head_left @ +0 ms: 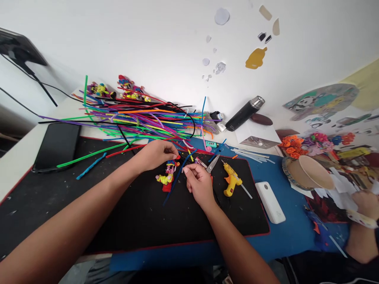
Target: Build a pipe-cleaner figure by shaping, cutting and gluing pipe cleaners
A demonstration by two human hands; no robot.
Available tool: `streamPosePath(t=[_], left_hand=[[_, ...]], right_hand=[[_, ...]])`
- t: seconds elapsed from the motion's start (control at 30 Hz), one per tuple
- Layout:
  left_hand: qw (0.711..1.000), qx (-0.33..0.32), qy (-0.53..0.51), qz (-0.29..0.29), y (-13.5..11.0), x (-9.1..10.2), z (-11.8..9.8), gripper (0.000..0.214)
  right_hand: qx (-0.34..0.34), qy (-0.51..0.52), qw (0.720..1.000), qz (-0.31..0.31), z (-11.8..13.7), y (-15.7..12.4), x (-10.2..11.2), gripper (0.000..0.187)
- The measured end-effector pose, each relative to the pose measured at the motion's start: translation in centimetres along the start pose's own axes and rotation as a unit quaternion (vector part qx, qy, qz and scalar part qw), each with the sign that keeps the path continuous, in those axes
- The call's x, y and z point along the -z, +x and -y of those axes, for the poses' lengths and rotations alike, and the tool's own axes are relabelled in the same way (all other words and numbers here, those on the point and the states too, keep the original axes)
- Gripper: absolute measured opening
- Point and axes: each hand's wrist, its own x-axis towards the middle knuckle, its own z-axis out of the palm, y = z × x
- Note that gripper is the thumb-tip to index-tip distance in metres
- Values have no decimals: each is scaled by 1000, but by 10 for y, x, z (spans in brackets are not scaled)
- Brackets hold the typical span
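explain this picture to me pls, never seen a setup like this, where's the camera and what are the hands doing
There is no machine here, just a person's bare left hand and right hand. One camera, worn on the head, looks forward and down at them. On the black mat lie a small colourful figure, scissors and a yellow glue gun; behind is a heap of fuzzy stems. The left hand's fingers meet at a small red piece; what the right holds, if anything, is unclear. Another person's hand shows at far right.
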Motion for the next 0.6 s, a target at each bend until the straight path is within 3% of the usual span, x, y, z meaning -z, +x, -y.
streamPosePath(t=[0.3,0.6], left_hand=[[992,-82,91,-24,5,-7,5,20],[991,-96,91,-12,7,-10,10,19]], right_hand=[[6,2,1000,-10,-6,-2,-1,37],[12,4,1000,-9,-8,-3,-1,35]])
